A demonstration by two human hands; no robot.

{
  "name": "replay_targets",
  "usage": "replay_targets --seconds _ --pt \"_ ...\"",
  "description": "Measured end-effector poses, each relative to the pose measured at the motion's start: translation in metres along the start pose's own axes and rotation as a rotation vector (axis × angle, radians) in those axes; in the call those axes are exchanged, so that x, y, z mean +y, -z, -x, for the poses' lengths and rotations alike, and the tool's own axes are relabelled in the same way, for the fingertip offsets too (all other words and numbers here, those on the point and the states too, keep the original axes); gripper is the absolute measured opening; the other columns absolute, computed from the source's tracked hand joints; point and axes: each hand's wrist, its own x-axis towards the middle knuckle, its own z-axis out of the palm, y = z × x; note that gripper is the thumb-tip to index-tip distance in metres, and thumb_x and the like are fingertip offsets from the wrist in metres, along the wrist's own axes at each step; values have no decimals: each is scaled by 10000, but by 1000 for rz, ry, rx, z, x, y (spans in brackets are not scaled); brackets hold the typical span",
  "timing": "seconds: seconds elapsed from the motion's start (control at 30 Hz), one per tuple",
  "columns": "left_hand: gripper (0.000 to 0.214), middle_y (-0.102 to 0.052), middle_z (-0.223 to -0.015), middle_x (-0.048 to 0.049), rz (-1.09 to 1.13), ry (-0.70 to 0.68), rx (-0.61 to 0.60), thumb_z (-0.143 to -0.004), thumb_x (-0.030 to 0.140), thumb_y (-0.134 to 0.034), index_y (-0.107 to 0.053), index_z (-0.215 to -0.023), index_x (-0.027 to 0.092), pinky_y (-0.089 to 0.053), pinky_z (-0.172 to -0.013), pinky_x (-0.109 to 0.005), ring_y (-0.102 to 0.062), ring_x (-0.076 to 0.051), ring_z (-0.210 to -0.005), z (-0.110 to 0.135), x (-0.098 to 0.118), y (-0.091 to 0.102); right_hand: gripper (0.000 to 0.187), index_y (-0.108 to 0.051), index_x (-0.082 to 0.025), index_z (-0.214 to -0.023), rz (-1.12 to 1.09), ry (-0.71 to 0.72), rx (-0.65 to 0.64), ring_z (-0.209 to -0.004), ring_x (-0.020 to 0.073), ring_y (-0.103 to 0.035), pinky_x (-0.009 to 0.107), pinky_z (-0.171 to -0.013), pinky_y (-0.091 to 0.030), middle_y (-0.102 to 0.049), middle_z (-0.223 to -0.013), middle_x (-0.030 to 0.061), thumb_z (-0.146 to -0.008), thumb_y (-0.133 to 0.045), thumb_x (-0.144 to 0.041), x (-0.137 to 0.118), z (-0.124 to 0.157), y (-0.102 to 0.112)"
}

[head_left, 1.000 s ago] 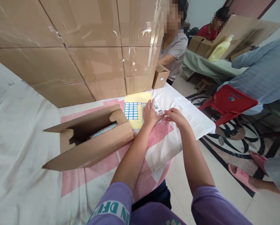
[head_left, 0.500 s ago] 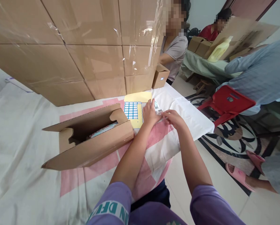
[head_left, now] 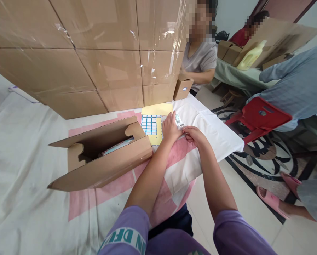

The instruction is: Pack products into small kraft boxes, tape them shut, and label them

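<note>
My left hand (head_left: 169,128) rests palm down on a small printed packet (head_left: 178,119) at the table's right end, fingers curled over it. My right hand (head_left: 194,134) meets it from the right, fingers pinched at the packet's near edge. Just left of my hands lies a yellow sheet (head_left: 155,122) with a grid of blue stickers. An open cardboard box (head_left: 102,156) lies on its side further left, with a wrapped item partly showing inside.
A wall of taped cardboard cartons (head_left: 94,53) stands behind. A small carton (head_left: 183,88) sits at the far table corner by a seated person in grey (head_left: 201,60). A red plastic chair (head_left: 258,115) and another person's legs and pink slippers (head_left: 271,200) are on the right.
My right hand has slid a little left toward my left hand and closed tighter on the packet. The left hand has stayed put. The view has shifted slightly.
</note>
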Motion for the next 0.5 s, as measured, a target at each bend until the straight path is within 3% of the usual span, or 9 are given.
replay_targets --seconds 0.3,0.5 --pt "1019 -383 -1650 -131 22 -15 11 -737 309 -783 -254 -1605 240 -355 -1225 -454 -416 -318 -1495 -2 -3 -2 179 -555 -208 -681 17 -23 31 -383 47 -198 195 -355 -141 -298 -441 -107 -735 -712 -274 5 -1 -5" --pt "1009 -382 -1654 -119 40 13 1 -733 313 -795 -275 -1596 279 -349 -1233 -469 -437 -329 -1488 -2 0 0 279 -477 -241 -616 32 75 131 -356 94 -321 234 -358 -289 -351 -381 -78 -749 -712 -313 16 6 -8"
